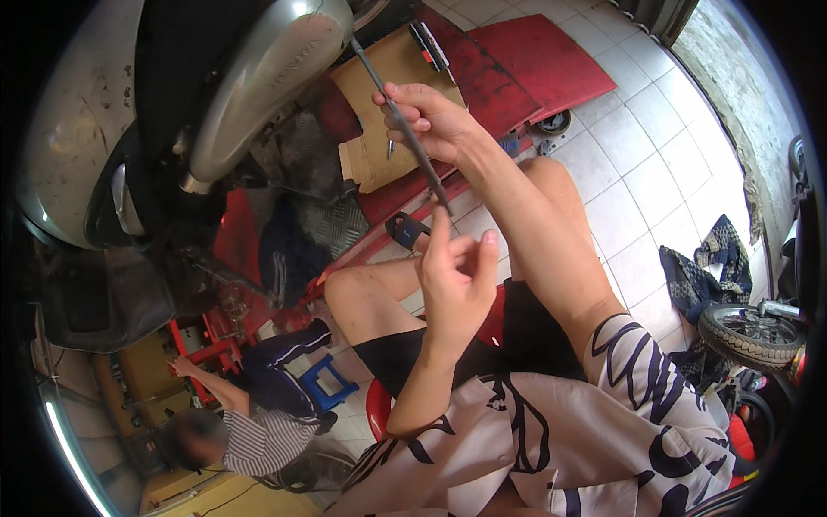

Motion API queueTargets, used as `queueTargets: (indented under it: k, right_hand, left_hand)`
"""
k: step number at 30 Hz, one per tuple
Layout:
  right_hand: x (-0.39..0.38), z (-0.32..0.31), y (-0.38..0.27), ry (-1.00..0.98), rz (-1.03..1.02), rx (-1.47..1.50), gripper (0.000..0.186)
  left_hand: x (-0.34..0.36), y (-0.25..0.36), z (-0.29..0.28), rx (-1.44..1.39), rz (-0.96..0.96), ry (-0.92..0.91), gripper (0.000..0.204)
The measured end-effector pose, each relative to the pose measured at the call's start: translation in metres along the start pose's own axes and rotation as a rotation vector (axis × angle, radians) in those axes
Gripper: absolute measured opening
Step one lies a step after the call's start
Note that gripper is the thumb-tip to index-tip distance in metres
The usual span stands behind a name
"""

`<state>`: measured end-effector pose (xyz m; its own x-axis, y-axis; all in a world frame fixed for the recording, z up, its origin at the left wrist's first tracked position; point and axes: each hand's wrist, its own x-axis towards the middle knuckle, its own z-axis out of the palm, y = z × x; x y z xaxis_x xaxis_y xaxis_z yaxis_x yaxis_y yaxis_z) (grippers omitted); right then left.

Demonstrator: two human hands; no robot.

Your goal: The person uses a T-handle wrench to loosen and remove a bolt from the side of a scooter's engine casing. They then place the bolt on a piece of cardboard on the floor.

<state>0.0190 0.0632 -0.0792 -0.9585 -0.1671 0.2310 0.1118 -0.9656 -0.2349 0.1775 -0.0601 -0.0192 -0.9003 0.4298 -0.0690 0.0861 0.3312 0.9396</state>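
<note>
My right hand (428, 119) is closed round a long, thin, dark metal rod (415, 148), fingers and thumb gripping it above its middle. The rod slants from beside a silver muffler-like part (274, 82) down toward my left hand (458, 280). That hand has its index finger stretched up at the rod's lower end; whether it touches cannot be made out. Its thumb is raised and the other fingers are partly bent, with nothing seen in them. A small black thing with a blue mark (407, 231) shows just behind the left hand.
A motorbike (77, 129) takes up the left side. Cardboard (370, 168) lies on a red platform (543, 65). Another person (267, 439) is at lower left, near a blue stool (327, 382). On the right are a checkered cloth (713, 267) and a wheel (748, 334) on tiles.
</note>
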Motion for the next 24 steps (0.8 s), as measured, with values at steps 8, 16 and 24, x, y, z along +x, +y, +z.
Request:
queueTargets:
  k: [8, 16, 24]
  right_hand:
    - [-0.001, -0.005, -0.002, -0.011, -0.034, 0.021, 0.020]
    - [0.004, -0.003, 0.005, 0.023, -0.015, -0.046, 0.020]
    - [0.004, 0.001, 0.003, 0.027, -0.038, 0.026, 0.021]
  left_hand:
    - [0.017, 0.027, -0.021, 0.026, 0.226, 0.225, 0.063]
    - [0.022, 0.016, 0.000, -0.027, 0.185, -0.109, 0.066]
    - [-0.005, -0.011, -0.001, 0.001, 0.070, 0.024, 0.068]
